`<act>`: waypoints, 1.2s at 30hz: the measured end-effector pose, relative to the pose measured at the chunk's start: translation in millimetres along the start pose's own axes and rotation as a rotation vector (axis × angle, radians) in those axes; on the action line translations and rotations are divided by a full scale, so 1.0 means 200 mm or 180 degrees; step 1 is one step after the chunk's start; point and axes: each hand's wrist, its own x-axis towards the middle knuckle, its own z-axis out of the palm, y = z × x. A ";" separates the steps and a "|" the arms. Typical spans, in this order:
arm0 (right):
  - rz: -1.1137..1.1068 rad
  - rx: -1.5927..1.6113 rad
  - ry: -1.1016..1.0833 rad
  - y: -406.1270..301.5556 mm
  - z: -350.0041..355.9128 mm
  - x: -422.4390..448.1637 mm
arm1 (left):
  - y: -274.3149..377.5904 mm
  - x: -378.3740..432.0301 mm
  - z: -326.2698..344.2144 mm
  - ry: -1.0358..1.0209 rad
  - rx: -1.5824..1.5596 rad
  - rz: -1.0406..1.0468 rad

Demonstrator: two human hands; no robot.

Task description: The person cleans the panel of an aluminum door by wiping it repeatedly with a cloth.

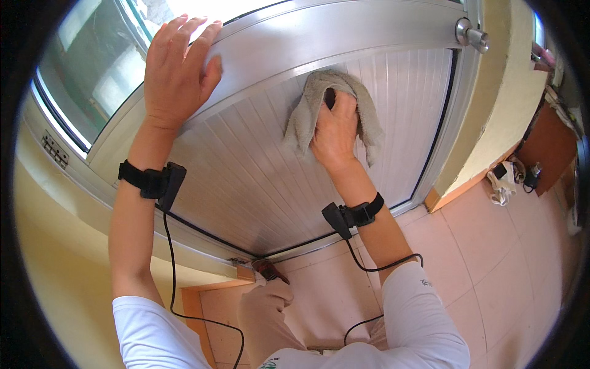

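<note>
My right hand grips a bunched grey-beige cloth against the ribbed lower panel of an aluminium door. Its fingers are mostly tucked under the cloth, whose loose ends hang on both sides of the hand. My left hand lies with its fingers spread over the door's smooth middle rail, fingertips reaching the edge of the glass pane. No object shows in the left hand. Each wrist wears a black strap with a small device and a cable.
A round metal door knob sticks out at the upper right, a hinge sits at the left. Yellow walls flank the door. On the pink tiled floor, a white bag and other items lie at the right. My shoe is near the door's bottom corner.
</note>
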 end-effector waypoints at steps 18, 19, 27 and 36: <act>-0.0054 -0.0148 -0.0821 0.21 -0.01 -0.66 | 0.00 0.01 0.01 0.0017 -0.0171 -0.0037; -0.0072 -0.0079 -0.0844 0.22 0.01 -0.61 | 0.01 0.02 0.00 0.0019 -0.0183 -0.0048; -0.0418 0.0340 0.0014 0.05 -0.01 0.01 | 0.00 0.00 0.00 -0.0118 -0.0056 -0.0013; 0.0336 0.0301 -0.1428 0.22 0.11 -0.58 | -0.01 -0.01 -0.01 -0.0070 -0.0012 0.0077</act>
